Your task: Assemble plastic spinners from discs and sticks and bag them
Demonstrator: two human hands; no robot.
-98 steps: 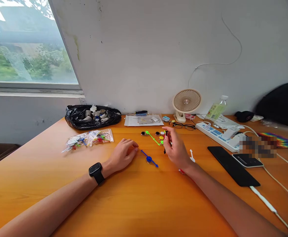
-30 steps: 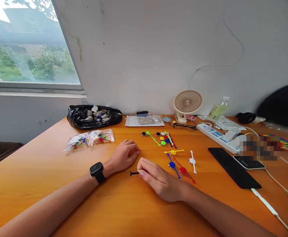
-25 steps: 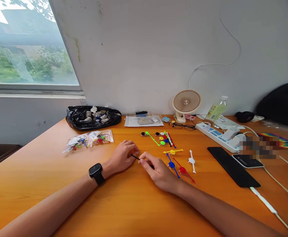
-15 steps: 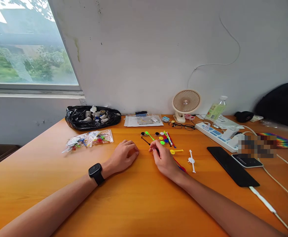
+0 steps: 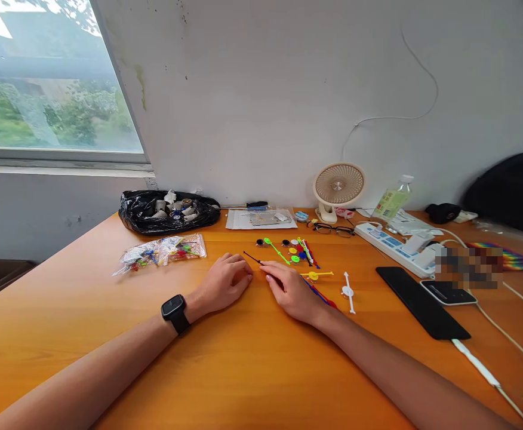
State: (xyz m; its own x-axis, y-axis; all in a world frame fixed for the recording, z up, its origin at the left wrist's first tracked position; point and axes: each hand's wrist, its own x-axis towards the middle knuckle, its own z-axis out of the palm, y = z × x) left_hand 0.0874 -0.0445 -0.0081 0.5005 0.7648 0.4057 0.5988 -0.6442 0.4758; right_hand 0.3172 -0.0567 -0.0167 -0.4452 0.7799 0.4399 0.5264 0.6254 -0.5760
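My right hand (image 5: pixel 291 291) pinches a thin black plastic arrow (image 5: pixel 252 257) between thumb and fingers; its far end sticks out to the upper left. My left hand (image 5: pixel 221 283) rests on the table with fingers curled in, nothing visible in it. Close to the right hand lie a yellow arrow spinner (image 5: pixel 314 276), red and blue arrows (image 5: pixel 326 297) partly hidden behind the hand, and a white arrow spinner (image 5: pixel 347 291). Beyond it are a green arrow (image 5: pixel 277 251), a black round base (image 5: pixel 260 243), and a cluster of coloured discs (image 5: pixel 294 258) and arrows.
Bags of small coloured parts (image 5: pixel 183 246) lie left, before a black plastic bag (image 5: pixel 167 215). At the back stand papers (image 5: pixel 261 220), a fan (image 5: pixel 338 185) and glasses (image 5: pixel 333 229). A power strip (image 5: pixel 391 245), bottle (image 5: pixel 393 200) and black phone (image 5: pixel 422 303) are right.
My right hand has drawn back slightly toward me and left with the black arrow, whose end now points further left. The green arrow shows in full. My left hand stays put.
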